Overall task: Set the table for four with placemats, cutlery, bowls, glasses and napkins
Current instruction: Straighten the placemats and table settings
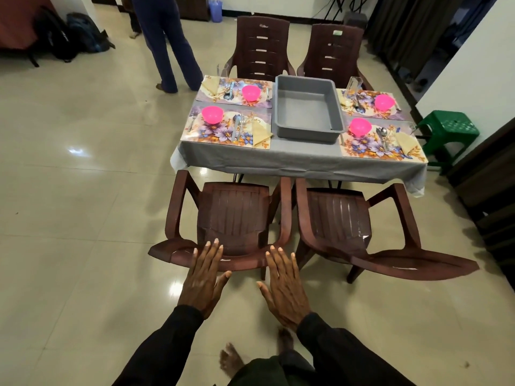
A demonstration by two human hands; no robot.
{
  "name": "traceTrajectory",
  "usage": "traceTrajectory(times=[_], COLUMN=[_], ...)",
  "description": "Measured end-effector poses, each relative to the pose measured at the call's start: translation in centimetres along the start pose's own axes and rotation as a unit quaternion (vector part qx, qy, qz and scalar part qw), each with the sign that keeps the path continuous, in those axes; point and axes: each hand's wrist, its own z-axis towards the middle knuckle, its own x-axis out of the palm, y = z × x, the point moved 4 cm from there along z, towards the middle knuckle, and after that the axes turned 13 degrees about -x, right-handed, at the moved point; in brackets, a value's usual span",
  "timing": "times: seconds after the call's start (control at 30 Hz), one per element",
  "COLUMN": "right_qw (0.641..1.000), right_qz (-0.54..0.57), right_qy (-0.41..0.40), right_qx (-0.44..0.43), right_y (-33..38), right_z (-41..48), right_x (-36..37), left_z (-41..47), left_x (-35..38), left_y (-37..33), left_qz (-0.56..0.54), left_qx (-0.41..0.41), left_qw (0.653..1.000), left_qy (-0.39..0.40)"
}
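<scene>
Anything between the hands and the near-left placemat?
Yes. A brown chair stands between both hands and the table. The left hand and right hand are spread over its backrest, and the placemat lies beyond it.

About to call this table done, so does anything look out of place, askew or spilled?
The empty grey tub sits mid-table between the placemats and belongs to no place setting. The pink bowls stand upright, and nothing looks spilled or broken.

Mats x4, bowls x4, chairs x4, tub x1 (grey)
</scene>
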Motion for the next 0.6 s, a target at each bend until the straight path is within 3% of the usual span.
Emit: traceTrajectory(times=[0.6], right_qw=[0.997], right_qz=[0.051], right_qy=[-0.042], right_qx=[-0.048], right_y=[-8.7], right_z=[-6.8], right_x=[-4.2], left_z=[-3.5], left_x=[3.2], left_y=[-13.3], left_qz=[-0.006], left_qx=[-0.03], left_qw=[0.999], left_qy=[0.032])
